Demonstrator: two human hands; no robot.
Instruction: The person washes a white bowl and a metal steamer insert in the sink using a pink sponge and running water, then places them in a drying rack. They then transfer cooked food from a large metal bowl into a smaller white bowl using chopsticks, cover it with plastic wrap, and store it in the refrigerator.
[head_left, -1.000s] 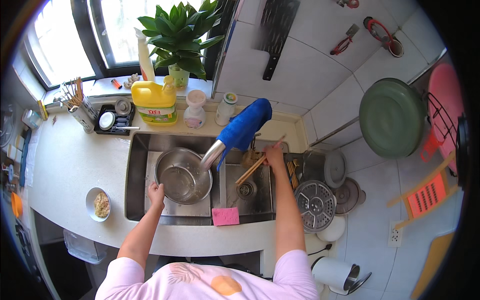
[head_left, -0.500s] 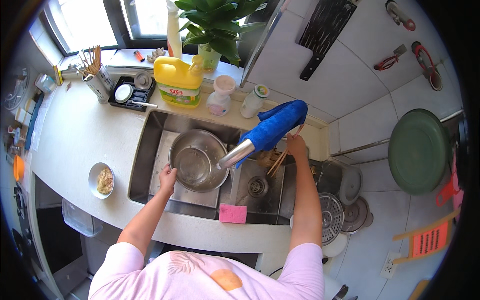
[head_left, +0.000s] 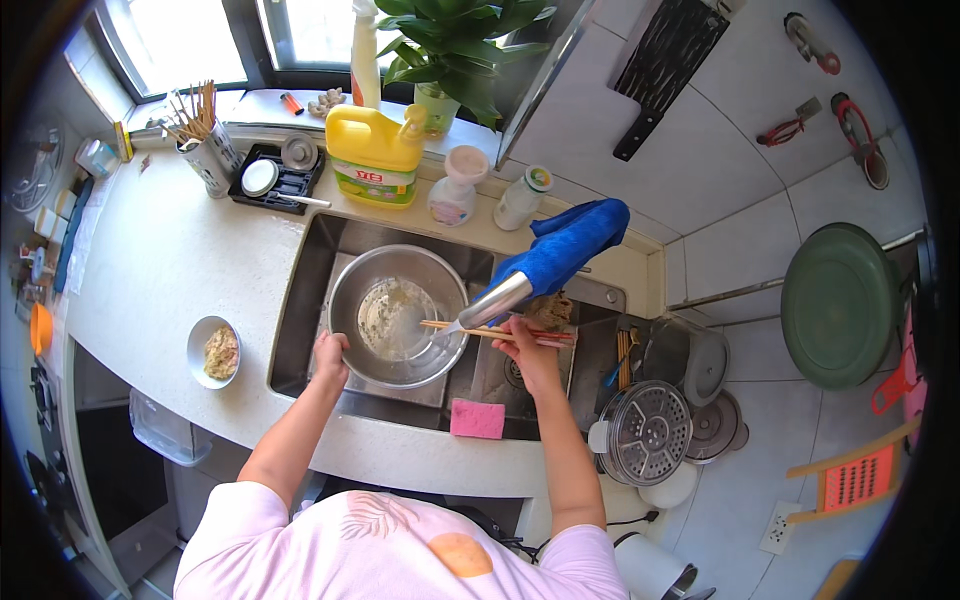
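Steel bowl (head_left: 346,293): rim grasped by left hand (head_left: 331,356), best held level and steady; chopsticks (head_left: 480,331) gripped by right hand (head_left: 522,348), tips best held inside bowl's right edge.

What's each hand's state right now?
Left hand: closed on the rim of the metal bowl.
Right hand: closed, holding chopsticks.

Two hands (head_left: 331,357), one basin (head_left: 443,278), one tap (head_left: 500,298), one sponge (head_left: 477,419); left, one white bowl (head_left: 199,345); far, one jug (head_left: 375,160), one plant (head_left: 465,50).
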